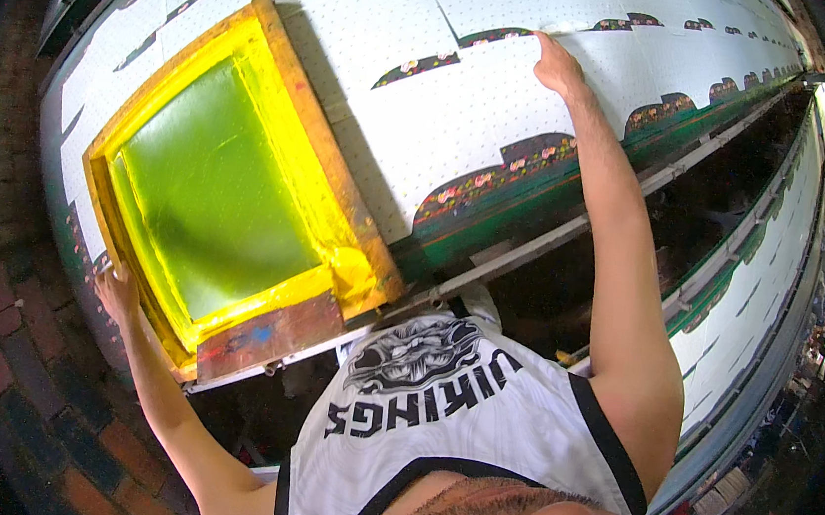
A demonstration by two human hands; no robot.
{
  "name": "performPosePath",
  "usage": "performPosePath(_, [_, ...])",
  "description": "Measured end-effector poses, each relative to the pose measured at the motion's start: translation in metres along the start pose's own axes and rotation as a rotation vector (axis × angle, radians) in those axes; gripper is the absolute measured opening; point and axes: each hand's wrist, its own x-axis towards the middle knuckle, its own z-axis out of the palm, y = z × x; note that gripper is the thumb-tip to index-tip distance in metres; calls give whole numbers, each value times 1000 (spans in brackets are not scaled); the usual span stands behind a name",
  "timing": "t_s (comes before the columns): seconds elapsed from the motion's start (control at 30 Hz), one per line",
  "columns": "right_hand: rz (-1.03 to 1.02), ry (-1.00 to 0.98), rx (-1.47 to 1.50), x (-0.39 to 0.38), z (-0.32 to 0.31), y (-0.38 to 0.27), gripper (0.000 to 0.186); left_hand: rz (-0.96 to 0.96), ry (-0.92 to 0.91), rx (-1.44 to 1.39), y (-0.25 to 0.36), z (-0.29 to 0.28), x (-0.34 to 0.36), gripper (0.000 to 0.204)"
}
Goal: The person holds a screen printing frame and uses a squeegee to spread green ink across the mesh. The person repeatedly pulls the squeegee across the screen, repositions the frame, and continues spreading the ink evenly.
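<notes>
A screen-printing frame [210,178] with a wooden border, yellow edging and a green mesh lies on white dotted sheeting [366,124] over the long table. My left hand [116,287] is at the frame's lower left side, fingers bent round something small I cannot make out. My right arm reaches up to the back, where my right hand [556,65] has its fingers drawn together at the tip of a dark floral curved strip [493,37]; whether it grips the sheet's edge is unclear. More floral cut shapes [495,171] show along the table's near edge.
A metal rail [470,279] runs along the near edge, just in front of my body. Another long table [726,298] with white sheeting lies to the right, beyond a dark gap. A brick floor [43,381] shows at the left, and clutter sits at the far lower right.
</notes>
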Motion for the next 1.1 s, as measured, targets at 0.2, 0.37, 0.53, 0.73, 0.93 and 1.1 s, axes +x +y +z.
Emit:
performPosePath(0.2, [-19,-145,-271,63,0,24,58,-153,-224,64,-10,-41,-29,57])
performPosePath(0.37, [110,-180,-280,-7,-22,-27,30,-138,-299,5,13,-30,-3,58])
performPosePath(0.53, [-146,102,372,-150,19,-143,26,82,-258,181,-36,29,4,72])
performPosePath(0.73, [-216,-58,531,-246,73,-299,70,-115,-114,-375,-30,88,20,63])
performPosePath(0.93, [-146,-41,403,-249,77,-354,83,-179,-23,-553,-34,93,18,56])
performPosePath(1.1, [-101,-51,396,-241,82,-349,71,-189,1,-570,-26,80,17,53])
